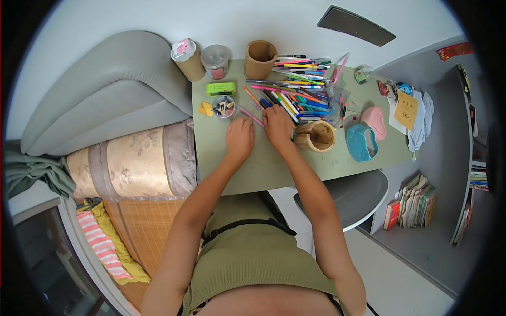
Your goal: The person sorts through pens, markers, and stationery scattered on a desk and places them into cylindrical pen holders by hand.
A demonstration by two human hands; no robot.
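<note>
My left hand (240,139) is over the green desk with its fingers curled in, the fingertips at a slim pink pen (249,114). That pen lies slanted, its lower end beside my right hand (278,126). The right fingers are bent down at the near ends of a large spread of coloured pens and markers (303,100); what they grip is hidden under them. Just right of this hand stands a bamboo pen holder (316,136). A small clear tub (224,107) with little items in it is beyond my left hand.
Behind the tub are a bright green box (221,89), a clear jar (215,61), a lidded paper cup (188,62) and a wooden holder (260,59). Blue (361,143) and pink (373,123) plastic containers stand at right. A grey chair (348,197) is under the front edge (253,188).
</note>
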